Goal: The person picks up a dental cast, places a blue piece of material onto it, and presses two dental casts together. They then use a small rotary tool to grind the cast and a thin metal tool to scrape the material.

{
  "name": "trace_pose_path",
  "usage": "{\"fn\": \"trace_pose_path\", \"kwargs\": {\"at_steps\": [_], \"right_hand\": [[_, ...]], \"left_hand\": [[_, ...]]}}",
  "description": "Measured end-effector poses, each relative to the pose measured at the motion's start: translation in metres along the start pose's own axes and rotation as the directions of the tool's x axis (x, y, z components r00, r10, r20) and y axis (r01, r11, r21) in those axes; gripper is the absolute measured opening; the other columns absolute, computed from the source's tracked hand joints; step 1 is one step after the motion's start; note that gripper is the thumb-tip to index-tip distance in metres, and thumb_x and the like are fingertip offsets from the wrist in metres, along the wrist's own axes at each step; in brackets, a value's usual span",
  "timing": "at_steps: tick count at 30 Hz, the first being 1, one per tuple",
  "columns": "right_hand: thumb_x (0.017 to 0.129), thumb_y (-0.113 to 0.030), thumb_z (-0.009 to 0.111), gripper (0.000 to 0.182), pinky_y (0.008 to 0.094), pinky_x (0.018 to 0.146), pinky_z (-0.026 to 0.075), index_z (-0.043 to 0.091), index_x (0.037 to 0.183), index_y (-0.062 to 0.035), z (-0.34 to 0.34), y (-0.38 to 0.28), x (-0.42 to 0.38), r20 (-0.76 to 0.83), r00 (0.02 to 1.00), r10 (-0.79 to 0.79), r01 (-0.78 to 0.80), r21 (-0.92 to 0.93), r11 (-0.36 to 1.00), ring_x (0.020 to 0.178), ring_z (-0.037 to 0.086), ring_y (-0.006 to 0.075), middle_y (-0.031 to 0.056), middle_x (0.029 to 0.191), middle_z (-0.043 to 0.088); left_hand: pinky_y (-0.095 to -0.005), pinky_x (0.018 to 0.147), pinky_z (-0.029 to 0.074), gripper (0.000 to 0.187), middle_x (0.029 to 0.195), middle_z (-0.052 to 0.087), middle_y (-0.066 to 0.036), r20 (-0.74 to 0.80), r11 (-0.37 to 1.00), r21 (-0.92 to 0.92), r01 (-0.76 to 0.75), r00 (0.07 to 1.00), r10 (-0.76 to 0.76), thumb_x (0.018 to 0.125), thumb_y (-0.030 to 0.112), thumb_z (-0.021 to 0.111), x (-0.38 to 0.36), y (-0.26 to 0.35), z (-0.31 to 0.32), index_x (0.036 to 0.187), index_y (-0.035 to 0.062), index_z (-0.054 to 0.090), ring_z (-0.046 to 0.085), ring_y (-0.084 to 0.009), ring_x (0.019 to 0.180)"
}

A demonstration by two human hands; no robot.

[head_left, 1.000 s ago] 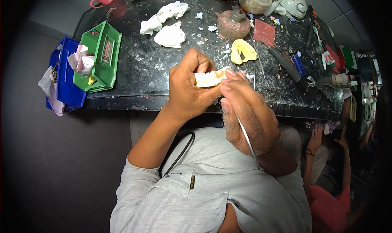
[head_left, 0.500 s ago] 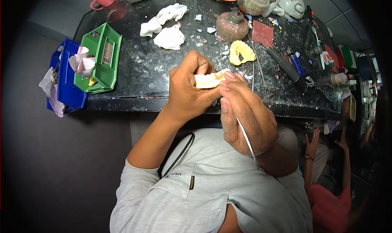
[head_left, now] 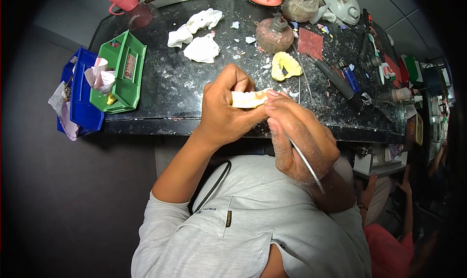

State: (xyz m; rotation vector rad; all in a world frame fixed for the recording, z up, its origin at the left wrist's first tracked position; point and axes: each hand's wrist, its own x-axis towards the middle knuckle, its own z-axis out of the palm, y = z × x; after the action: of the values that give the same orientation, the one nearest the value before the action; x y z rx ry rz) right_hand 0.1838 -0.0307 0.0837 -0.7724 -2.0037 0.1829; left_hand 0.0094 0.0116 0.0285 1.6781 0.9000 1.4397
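My left hand (head_left: 219,110) is closed around a pale yellow dental cast (head_left: 246,99), its row of teeth facing up, held just above the bench's front edge. My right hand (head_left: 306,141), dusted with white powder, grips a thin metal hand tool (head_left: 306,164) whose shaft sticks out backward from under the fingers. Its fingertips touch the right end of the cast, and the tool's working tip is hidden there. Beyond the hands, a second yellow dental cast (head_left: 286,66), horseshoe-shaped, lies on the dark bench (head_left: 170,90).
Left, a green bin (head_left: 138,78) and a blue bin (head_left: 80,112) hold papers. Crumpled white tissue (head_left: 202,49), a round spirit burner (head_left: 274,36), a red wax sheet (head_left: 310,42) and a dark handpiece (head_left: 335,78) lie farther back. Another person's red sleeve (head_left: 389,249) shows lower right.
My right hand has shifted slightly right and the tool's shaft has swung, its back end now farther right. The cast stays in my left hand, nearly unmoved.
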Motion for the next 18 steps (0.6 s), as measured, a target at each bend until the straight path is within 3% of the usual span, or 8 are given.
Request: {"fn": "trace_pose_path", "kwargs": {"at_steps": [8,11,14,16,18], "right_hand": [[0.087,0.004,0.075,0.018,0.0389,0.088,0.063,0.069,0.102,0.0109,-0.007,0.006,0.001,0.000,1.000,-0.015,0.015,0.061,0.998,0.100,0.076,0.0337,0.0231,0.104,0.072],[0.091,0.007,0.067,0.011,0.0399,0.088,0.062,0.071,0.101,0.0094,-0.010,0.004,0.005,0.002,0.999,0.045,-0.045,0.102,0.994,0.098,0.076,0.0320,0.0241,0.101,0.074],[0.091,0.007,0.067,0.011,0.0391,0.089,0.062,0.072,0.101,0.0095,-0.015,0.008,0.005,0.044,0.997,0.062,-0.068,0.156,0.985,0.098,0.076,0.0322,0.0241,0.100,0.074],[0.087,0.002,0.076,0.016,0.0354,0.080,0.063,0.071,0.101,0.0070,-0.015,0.013,0.004,0.026,1.000,0.011,-0.015,0.149,0.989,0.095,0.076,0.0314,0.0201,0.100,0.074],[0.088,0.001,0.075,0.015,0.0354,0.080,0.063,0.072,0.101,0.0065,-0.017,0.012,0.005,0.036,0.999,0.032,-0.037,0.158,0.987,0.095,0.076,0.0313,0.0198,0.100,0.075]], "left_hand": [[-0.0259,0.068,0.046,0.050,0.076,0.052,-0.002,0.030,1.000,-0.029,0.010,1.000,-0.009,0.079,0.004,0.088,0.001,0.004,0.000,0.085,0.0120,0.039,0.051,-0.0094,0.073],[-0.0246,0.057,0.043,0.052,0.070,0.052,-0.001,-0.025,0.995,-0.098,-0.022,0.999,0.020,0.073,0.016,0.092,0.001,-0.005,0.003,0.080,0.0111,0.041,0.051,-0.0063,0.066],[-0.0242,0.057,0.042,0.049,0.070,0.051,0.000,0.002,0.992,-0.126,-0.025,1.000,0.025,0.073,0.013,0.089,0.002,-0.004,0.002,0.080,0.0112,0.041,0.050,-0.0062,0.066],[-0.0243,0.057,0.042,0.049,0.070,0.049,0.001,0.008,0.989,-0.150,-0.007,1.000,0.008,0.073,0.012,0.089,0.001,-0.002,0.002,0.080,0.0112,0.041,0.049,-0.0061,0.066],[-0.0244,0.058,0.042,0.048,0.070,0.048,0.001,0.014,0.985,-0.171,0.008,1.000,-0.006,0.073,0.011,0.088,0.001,-0.002,0.001,0.080,0.0112,0.041,0.048,-0.0060,0.066]]}}
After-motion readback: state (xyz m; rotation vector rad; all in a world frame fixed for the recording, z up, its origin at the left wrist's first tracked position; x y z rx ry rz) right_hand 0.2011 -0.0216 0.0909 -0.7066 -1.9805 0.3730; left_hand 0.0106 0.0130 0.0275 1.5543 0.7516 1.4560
